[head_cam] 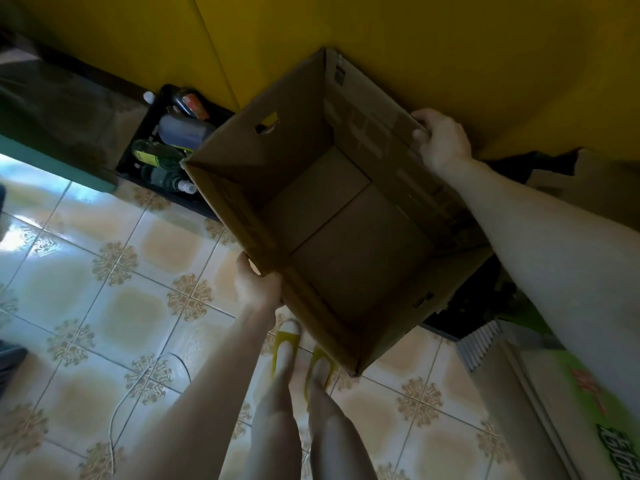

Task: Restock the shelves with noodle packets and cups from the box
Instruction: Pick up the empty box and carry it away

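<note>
I hold the empty box (pixel 277 168) above the floor (pixel 104 278), open toward me, squarely between my left hand (pixel 258 285), curled round the near rim, and my right hand (pixel 441 140), gripping the far rim.

The cardboard box (pixel 332 216) hides the near corner of the black crate (pixel 126 157) to its left (bottle labels too blurred to read). Fingers of the left hand (pixel 258 289) vanish behind the box's wall. The green-printed carton (pixel 588 386) to the box's right runs off the picture's edge.
</note>
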